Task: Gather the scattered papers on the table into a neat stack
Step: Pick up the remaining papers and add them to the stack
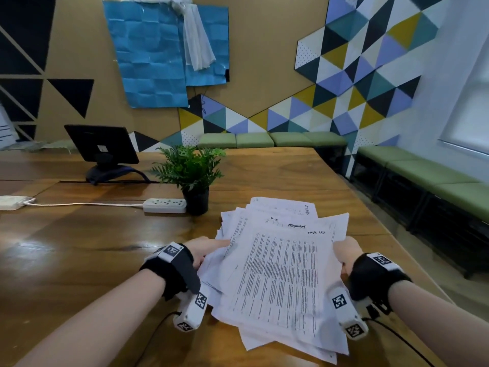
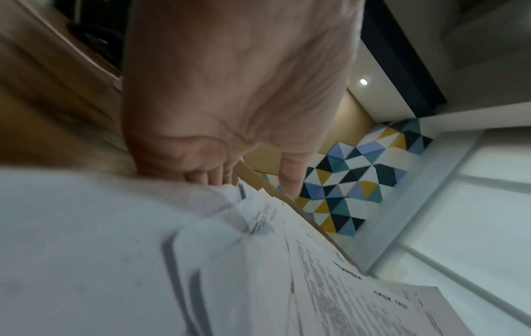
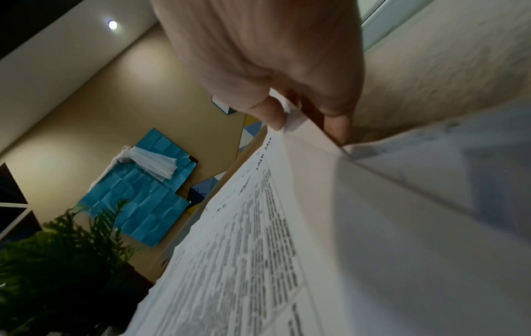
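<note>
A loose, uneven pile of printed white papers (image 1: 280, 268) sits between my two hands over the wooden table (image 1: 79, 247), its sheets fanned out at different angles. My left hand (image 1: 203, 249) holds the pile's left edge. In the left wrist view its fingers go under the papers (image 2: 258, 261) and the thumb (image 2: 291, 177) stays above. My right hand (image 1: 346, 254) grips the right edge. The right wrist view shows the thumb (image 3: 270, 113) and fingers (image 3: 336, 122) pinching the papers (image 3: 287, 250). Whether the pile's underside touches the table is hidden.
A potted fern (image 1: 194, 178) stands just beyond the pile to the left, with a white power strip (image 1: 164, 205) beside it. A black monitor (image 1: 102, 147) sits at the far left. The table's right edge (image 1: 383, 229) runs close to my right hand, with green benches (image 1: 436, 178) beyond.
</note>
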`<state>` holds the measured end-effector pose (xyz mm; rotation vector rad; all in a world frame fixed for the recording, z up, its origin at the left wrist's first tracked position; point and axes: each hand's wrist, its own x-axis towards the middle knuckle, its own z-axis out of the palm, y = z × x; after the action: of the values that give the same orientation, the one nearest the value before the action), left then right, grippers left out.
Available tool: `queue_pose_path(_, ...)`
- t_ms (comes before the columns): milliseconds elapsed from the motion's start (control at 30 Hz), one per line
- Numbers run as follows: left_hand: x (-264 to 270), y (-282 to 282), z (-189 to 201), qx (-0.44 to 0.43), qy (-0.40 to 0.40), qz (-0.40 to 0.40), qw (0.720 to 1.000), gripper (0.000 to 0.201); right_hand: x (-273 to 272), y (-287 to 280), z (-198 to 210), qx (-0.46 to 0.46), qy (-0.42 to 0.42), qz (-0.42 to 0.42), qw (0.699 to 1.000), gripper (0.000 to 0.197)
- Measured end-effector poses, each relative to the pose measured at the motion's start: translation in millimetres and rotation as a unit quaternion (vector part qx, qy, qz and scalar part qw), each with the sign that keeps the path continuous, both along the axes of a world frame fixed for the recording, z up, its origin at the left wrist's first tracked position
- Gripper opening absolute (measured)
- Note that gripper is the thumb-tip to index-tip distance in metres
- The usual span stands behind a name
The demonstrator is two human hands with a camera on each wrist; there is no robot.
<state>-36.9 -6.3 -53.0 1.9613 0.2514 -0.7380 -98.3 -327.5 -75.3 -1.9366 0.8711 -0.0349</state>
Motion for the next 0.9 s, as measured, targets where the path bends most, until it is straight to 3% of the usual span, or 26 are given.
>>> queue_pose_path(67, 2.9, -9.8, -1.6, 0.072, -0.055, -0.01, 0.996, 0.089, -0.2, 3.5, 9.7, -0.091, 0.001, -0.005, 0.996, 0.036)
queue_pose_path(167, 10.9, -19.3, -5.5, 0.076, -0.094, -0.005, 0.993, 0.073, 1.5, 2.5, 20.1, -0.127, -0.005, -0.015, 0.992, 0.034)
queue_pose_path(233, 15.0, -21.7, -6.2, 0.053, -0.098, -0.011, 0.994, 0.063, 10.2, -7.4, 16.0, -0.077, 0.001, -0.012, 0.997, 0.036)
queue_pose_path(333, 21.7, -22.4, -9.1, 0.012, -0.102, -0.038, 0.994, 0.048, 28.4, -20.0, 4.8, 0.076, 0.006, 0.01, 0.997, 0.03)
queue_pose_path(433, 21.6, -23.3, -9.3, -0.003, -0.106, -0.061, 0.992, 0.039, 34.5, 2.0, 19.9, 0.093, 0.027, 0.038, 0.995, 0.028)
queue_pose_path(500, 22.7, -22.4, -10.1, -0.018, -0.093, -0.067, 0.993, 0.041, 36.4, 18.5, 33.0, 0.029, 0.068, 0.087, 0.994, 0.028)
queue_pose_path(567, 22.7, -20.4, -9.3, -0.031, -0.084, -0.067, 0.994, 0.043, 36.5, 28.9, 41.6, -0.038, 0.046, 0.095, 0.994, 0.025)
queue_pose_path(633, 26.7, -18.8, -12.8, -0.036, -0.078, -0.055, 0.995, 0.045, 32.1, 28.6, 42.6, -0.146, 0.073, 0.093, 0.982, 0.041)
queue_pose_path(700, 27.0, -20.2, -12.3, -0.041, -0.078, -0.04, 0.995, 0.042, 27.4, 19.5, 40.7, -0.169, 0.096, 0.101, 0.976, 0.048)
queue_pose_path(833, 18.8, -31.2, -5.8, -0.056, -0.065, -0.039, 0.996, 0.029, 9.6, 22.8, 42.2, -0.036, 0.085, 0.142, 0.986, 0.047)
queue_pose_path(900, 16.2, -35.5, -4.2, -0.05, -0.076, -0.059, 0.994, 0.034, 0.8, 30.9, 44.6, 0.057, 0.058, 0.132, 0.988, 0.048)
